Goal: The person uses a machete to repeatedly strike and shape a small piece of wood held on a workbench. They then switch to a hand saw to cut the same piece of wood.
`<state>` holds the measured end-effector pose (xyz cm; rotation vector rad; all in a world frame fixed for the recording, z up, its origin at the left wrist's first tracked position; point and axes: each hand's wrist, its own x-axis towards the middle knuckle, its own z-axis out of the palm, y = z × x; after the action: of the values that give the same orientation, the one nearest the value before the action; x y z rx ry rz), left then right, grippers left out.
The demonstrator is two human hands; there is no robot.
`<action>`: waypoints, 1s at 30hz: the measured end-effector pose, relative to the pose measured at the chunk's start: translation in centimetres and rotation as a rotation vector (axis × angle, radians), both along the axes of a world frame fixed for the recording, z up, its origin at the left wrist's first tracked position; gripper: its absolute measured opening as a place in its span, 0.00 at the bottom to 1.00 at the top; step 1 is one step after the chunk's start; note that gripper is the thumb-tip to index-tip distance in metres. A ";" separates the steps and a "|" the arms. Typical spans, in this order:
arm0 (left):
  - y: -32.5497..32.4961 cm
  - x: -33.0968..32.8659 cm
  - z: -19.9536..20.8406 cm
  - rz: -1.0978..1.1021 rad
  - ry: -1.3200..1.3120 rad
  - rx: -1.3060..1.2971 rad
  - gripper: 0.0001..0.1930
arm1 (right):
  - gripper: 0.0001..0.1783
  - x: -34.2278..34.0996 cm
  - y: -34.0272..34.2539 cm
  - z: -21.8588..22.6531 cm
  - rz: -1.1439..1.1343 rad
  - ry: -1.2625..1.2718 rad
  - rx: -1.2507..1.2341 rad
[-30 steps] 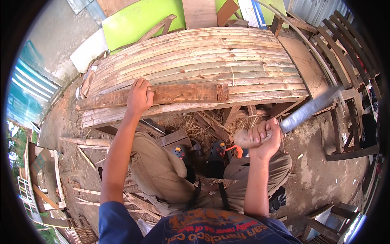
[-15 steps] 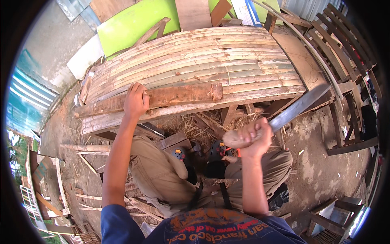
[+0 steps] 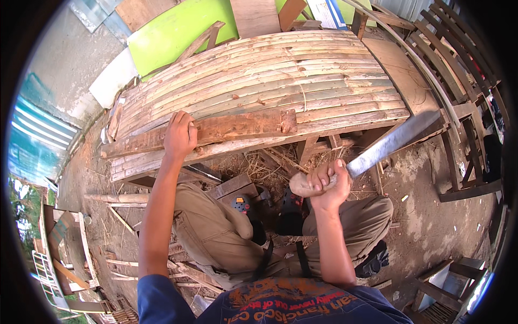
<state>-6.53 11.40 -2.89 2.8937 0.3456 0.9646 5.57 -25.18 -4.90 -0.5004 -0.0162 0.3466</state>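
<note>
A rough reddish-brown wooden plank [image 3: 237, 127] lies along the near edge of a low slatted bamboo table [image 3: 259, 81]. My left hand [image 3: 181, 135] is closed over the plank left of its middle, pressing it on the slats. In my right hand [image 3: 327, 185] is a machete [image 3: 391, 143], its thick wooden handle wrapped by my fingers. The broad metal blade points up and to the right, raised in front of the table's near right corner and apart from the plank.
My knees and clogs [image 3: 243, 204] are just below the table edge, among straw and wood scraps. Bamboo strips [image 3: 189, 272] litter the ground at left. Slatted wooden furniture [image 3: 458, 59] stands at right, a small wooden frame [image 3: 448, 289] at lower right. Green panels [image 3: 178, 38] lean behind.
My right hand with the machete has shifted slightly left. My left hand keeps its hold on the plank, and the whole view has moved a little.
</note>
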 end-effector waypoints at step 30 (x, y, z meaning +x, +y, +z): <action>-2.6 -0.9 1.6 0.037 0.218 -0.035 0.39 | 0.14 -0.8 0.8 -8.8 0.641 -0.144 -0.317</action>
<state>-7.42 8.81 -1.30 2.9753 0.4269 0.6402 4.81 -24.38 -13.66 -0.8319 -0.2686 0.9489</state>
